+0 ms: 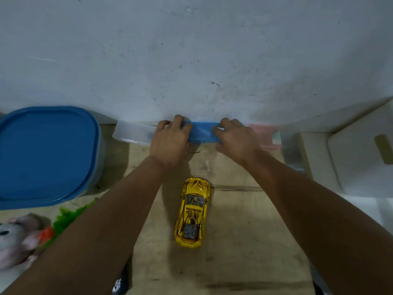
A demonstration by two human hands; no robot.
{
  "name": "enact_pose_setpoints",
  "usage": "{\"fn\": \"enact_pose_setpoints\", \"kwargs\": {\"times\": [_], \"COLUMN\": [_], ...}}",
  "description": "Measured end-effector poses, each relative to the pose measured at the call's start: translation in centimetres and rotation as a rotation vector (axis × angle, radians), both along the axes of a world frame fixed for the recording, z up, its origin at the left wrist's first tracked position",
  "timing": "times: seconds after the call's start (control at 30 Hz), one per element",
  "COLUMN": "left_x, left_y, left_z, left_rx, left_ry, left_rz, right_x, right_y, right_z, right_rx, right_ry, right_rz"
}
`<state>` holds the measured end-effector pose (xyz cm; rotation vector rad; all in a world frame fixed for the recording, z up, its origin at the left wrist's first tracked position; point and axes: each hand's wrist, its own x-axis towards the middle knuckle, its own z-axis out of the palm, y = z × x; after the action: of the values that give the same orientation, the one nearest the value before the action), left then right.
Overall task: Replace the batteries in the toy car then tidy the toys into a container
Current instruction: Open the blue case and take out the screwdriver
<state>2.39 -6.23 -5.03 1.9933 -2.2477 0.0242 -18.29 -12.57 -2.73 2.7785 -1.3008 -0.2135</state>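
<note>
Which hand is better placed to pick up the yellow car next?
Left, marginally. Both hands grip the blue lid by the wall; the left hand sits more directly above the yellow car than the right hand.

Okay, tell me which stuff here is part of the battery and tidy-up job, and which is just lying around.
Part of the job: yellow toy car; blue-lidded box gripped by left hand and right hand; big blue-lidded container; plush toy; green toy.
Lying about: pink item; pale stool.

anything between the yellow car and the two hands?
Head view: only bare floor between the yellow car and the left hand and right hand, both gripping the blue lid by the wall.
</note>
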Motion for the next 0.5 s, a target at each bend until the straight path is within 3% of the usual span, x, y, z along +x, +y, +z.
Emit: {"fn": "enact_pose_setpoints", "kwargs": {"times": [0.17,0.37,0.5], "left_x": [0.8,1.3,1.6], "left_y": [0.0,-0.2,-1.1], "left_z": [-0.6,-1.3,-1.5], "left_rx": [-0.064,-0.240,-0.315], "left_ry": [0.047,0.151,0.201], "left_rz": [-0.028,0.036,0.048], "right_x": [-0.8,-1.5,-1.2], "right_y": [-0.3,-0.5,0.2], "right_z": [0.5,0.6,-0.2], "right_rx": [0.062,-0.227,-0.141], "right_ry": [-0.161,-0.393,-0.538], "right_rz": [-0.043,-0.156,-0.295]}}
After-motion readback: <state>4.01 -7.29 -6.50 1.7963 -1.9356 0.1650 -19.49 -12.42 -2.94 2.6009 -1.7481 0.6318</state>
